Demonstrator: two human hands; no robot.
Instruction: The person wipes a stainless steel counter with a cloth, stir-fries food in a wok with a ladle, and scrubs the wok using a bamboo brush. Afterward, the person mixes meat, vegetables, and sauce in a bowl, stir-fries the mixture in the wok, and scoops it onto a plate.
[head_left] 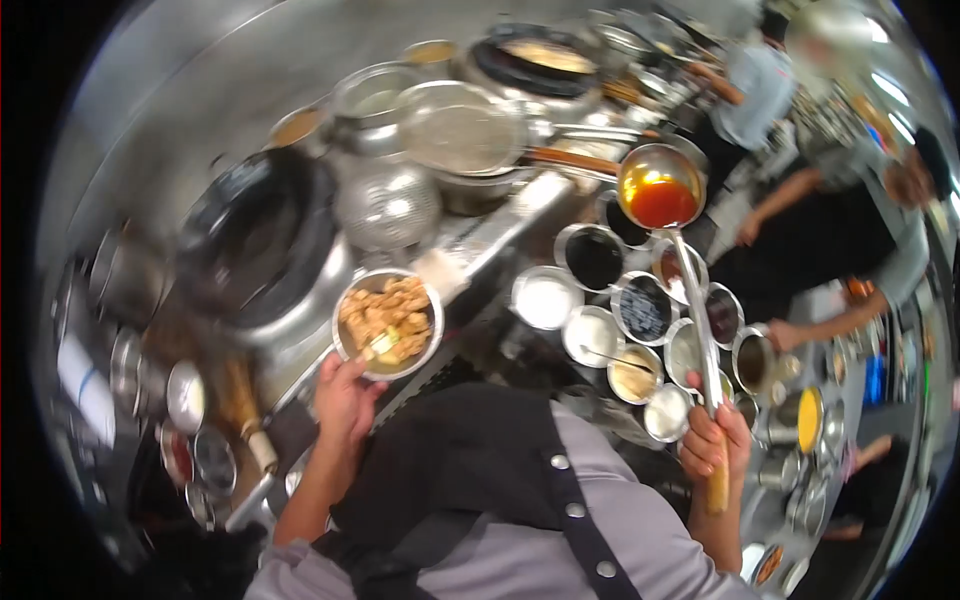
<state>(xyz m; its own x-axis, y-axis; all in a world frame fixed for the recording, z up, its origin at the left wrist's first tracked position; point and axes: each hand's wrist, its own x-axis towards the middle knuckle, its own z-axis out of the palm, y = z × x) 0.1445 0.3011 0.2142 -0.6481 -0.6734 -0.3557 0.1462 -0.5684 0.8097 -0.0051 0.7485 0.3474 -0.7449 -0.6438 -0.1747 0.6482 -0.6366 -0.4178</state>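
My left hand (345, 397) is closed on the near rim of a round metal bowl (438, 318). Brown, chunky pieces of food (390, 310) fill the bowl, with a paler yellowish bit on top near my fingers. My right hand (716, 440) is wrapped round the wooden grip of a long-handled ladle (697, 300). The ladle's cup points away from me and holds an orange-red liquid (662, 204). Below and left of the ladle stand several seasoning containers (583, 335) with white, dark and tan contents; a spoon rests in one.
A black wok (255, 235) sits on the range at left, beside a perforated skimmer (388, 207) and a round strainer (462, 128). Another wok (530, 60) is at the back. Co-workers (840, 215) stand at the right, near more pots.
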